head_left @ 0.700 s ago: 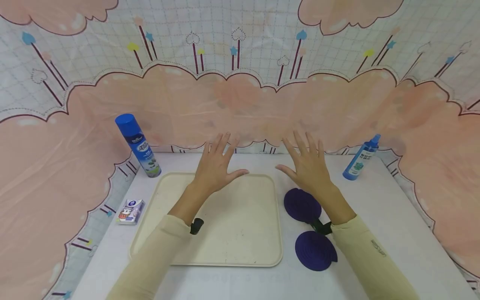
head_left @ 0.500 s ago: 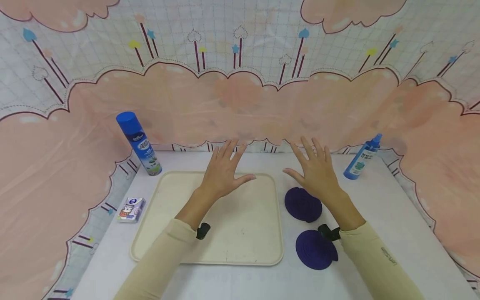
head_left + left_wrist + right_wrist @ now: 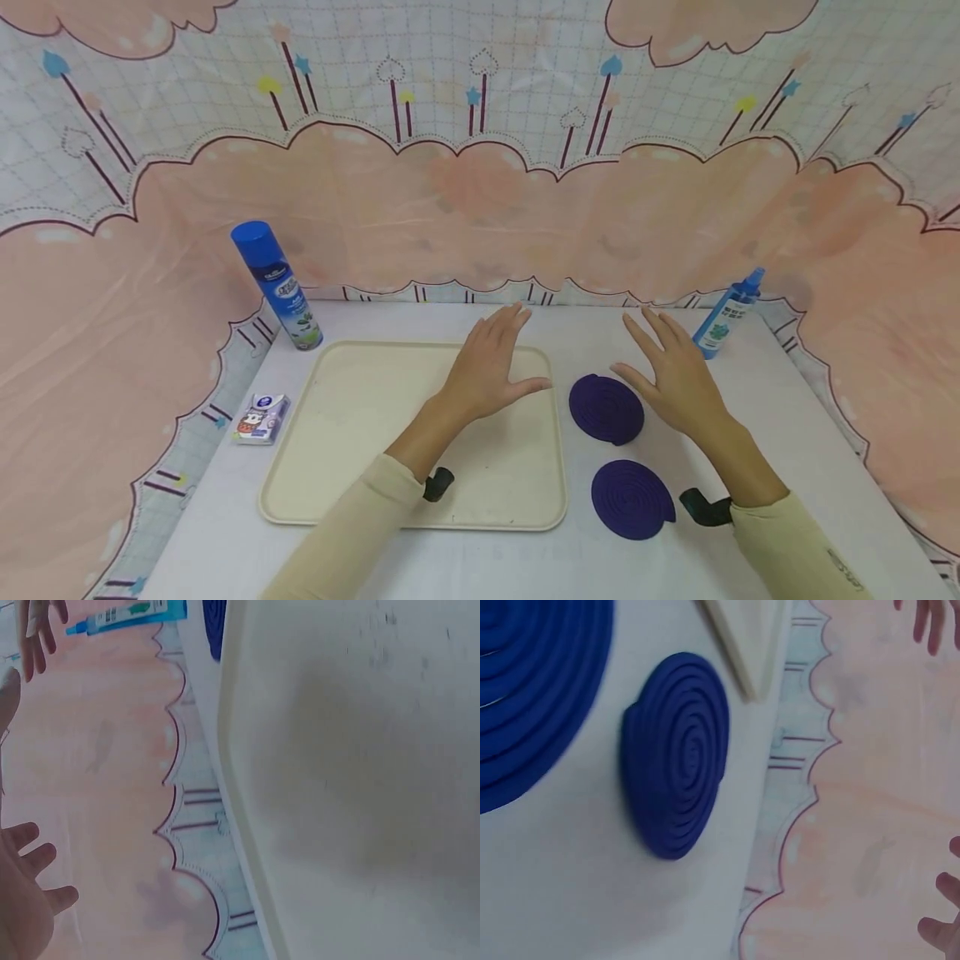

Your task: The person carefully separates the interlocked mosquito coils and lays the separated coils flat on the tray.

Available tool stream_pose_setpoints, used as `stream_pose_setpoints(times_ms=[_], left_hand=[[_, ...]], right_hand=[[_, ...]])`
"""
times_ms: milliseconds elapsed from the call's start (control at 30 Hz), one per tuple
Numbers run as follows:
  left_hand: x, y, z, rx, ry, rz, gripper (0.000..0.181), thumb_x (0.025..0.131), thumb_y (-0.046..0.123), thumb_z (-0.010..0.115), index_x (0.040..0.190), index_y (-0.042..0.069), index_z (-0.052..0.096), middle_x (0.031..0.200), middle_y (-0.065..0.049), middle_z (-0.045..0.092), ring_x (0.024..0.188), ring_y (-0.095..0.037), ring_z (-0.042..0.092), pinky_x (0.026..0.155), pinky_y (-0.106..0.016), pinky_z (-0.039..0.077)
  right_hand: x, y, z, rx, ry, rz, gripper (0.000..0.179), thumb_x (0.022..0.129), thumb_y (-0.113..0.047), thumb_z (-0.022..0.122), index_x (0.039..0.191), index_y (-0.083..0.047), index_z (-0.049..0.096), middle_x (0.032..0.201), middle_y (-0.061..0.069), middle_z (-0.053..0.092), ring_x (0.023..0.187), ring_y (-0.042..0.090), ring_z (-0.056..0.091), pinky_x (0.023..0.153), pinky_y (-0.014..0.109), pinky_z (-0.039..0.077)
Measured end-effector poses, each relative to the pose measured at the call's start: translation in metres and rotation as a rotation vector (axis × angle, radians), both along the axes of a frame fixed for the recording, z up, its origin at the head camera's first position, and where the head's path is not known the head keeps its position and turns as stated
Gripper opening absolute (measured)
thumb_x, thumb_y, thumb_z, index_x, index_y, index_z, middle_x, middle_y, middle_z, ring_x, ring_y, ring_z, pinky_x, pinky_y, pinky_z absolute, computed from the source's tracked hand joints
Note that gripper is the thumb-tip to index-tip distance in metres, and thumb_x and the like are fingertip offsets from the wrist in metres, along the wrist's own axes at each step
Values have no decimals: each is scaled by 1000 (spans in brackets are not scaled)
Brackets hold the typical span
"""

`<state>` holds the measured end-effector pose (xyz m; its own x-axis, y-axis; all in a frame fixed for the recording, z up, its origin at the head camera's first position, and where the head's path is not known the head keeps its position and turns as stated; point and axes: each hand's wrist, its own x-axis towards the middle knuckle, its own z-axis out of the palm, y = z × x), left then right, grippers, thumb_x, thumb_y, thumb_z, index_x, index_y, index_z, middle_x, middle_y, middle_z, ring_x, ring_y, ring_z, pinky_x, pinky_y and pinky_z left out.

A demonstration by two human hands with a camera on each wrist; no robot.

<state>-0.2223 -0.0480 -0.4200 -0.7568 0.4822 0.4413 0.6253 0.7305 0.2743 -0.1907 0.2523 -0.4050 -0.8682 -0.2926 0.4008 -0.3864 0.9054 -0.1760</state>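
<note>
My left hand [image 3: 486, 367] is held over the right part of a cream tray [image 3: 360, 417], fingers extended and thumb spread, holding nothing. My right hand [image 3: 678, 379], likewise spread and holding nothing, hovers just right of two dark blue spiral-coiled discs. The far disc [image 3: 606, 409] and the near disc [image 3: 632, 500] lie flat on the white table beside the tray's right edge. In the right wrist view the far disc [image 3: 679, 754] shows its ridged coil, with part of the near disc [image 3: 532, 682] at the corner.
A tall blue spray can [image 3: 279, 287] stands behind the tray's left corner. A small purple-and-white packet [image 3: 260, 419] lies left of the tray. Beyond my right hand stands a blue spray bottle [image 3: 727, 315]. A patterned cloth [image 3: 480, 217] hangs behind the table.
Both hands have moved right and nearer to me, still spread. The right hand has drawn off the far disc, uncovering it, and the right wrist's dark mount has left the near disc.
</note>
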Motion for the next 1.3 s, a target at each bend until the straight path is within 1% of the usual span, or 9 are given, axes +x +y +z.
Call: stream_pose_setpoints(times_ms=[167,400,500,667,833,1000,1100,1200,1300], left_hand=[[11,22,-11,6,-65,-50,102,82,64,75,156,9,30,164,-12,37,153,-30,37,126,-55,33],[30,53,-26,-73,-136,-108,107,76,69,77,155,11,33,161,-7,42,146,-25,46,121,-43,40],[39,64,-33,-91,-181,-133,106,74,68,80,154,13,36,157,-4,47,144,-22,47,121,-42,41],[55,77,-43,-115,-289,-173,102,73,66,82,151,17,40,153,0,51,145,-21,47,125,-54,35],[69,84,-53,-175,-384,-209,91,74,64,82,145,21,46,150,3,53,145,-20,44,126,-62,29],[78,87,-63,-233,-422,-218,72,74,60,84,132,28,54,142,6,55,140,-18,46,125,-67,26],[82,89,-67,-262,-424,-233,65,74,58,85,126,30,57,138,8,56,136,-17,47,124,-68,27],[84,92,-70,-287,-416,-247,61,74,57,85,123,31,59,135,8,57,134,-15,48,123,-68,27],[87,94,-72,-303,-410,-251,58,73,57,86,118,31,61,135,10,57,135,-14,47,124,-68,27]], right_hand=[[16,12,-7,-27,-33,-8,71,97,-43,66,158,-19,38,160,23,41,146,51,35,113,76,33],[38,25,-24,-63,-96,-23,67,97,-39,68,156,-21,43,155,20,49,141,47,42,109,75,39],[49,29,-33,-93,-125,-29,63,98,-38,68,154,-21,46,151,20,54,139,45,45,108,74,41],[64,35,-47,-170,-213,-29,53,100,-33,65,149,-18,53,145,19,60,135,45,49,104,74,43],[76,39,-60,-204,-284,-12,45,99,-30,68,141,-16,61,138,14,67,129,41,56,102,70,49],[83,39,-71,-195,-333,30,39,95,-28,73,132,-19,69,126,5,74,118,32,66,97,58,57],[85,39,-77,-182,-337,50,36,92,-27,76,127,-19,73,121,-1,76,113,27,68,95,53,59],[86,40,-83,-179,-340,64,36,89,-25,79,123,-18,74,119,-4,77,113,26,68,96,52,58],[88,42,-86,-171,-369,69,36,87,-24,80,123,-17,75,122,-1,76,115,29,67,98,53,56]])
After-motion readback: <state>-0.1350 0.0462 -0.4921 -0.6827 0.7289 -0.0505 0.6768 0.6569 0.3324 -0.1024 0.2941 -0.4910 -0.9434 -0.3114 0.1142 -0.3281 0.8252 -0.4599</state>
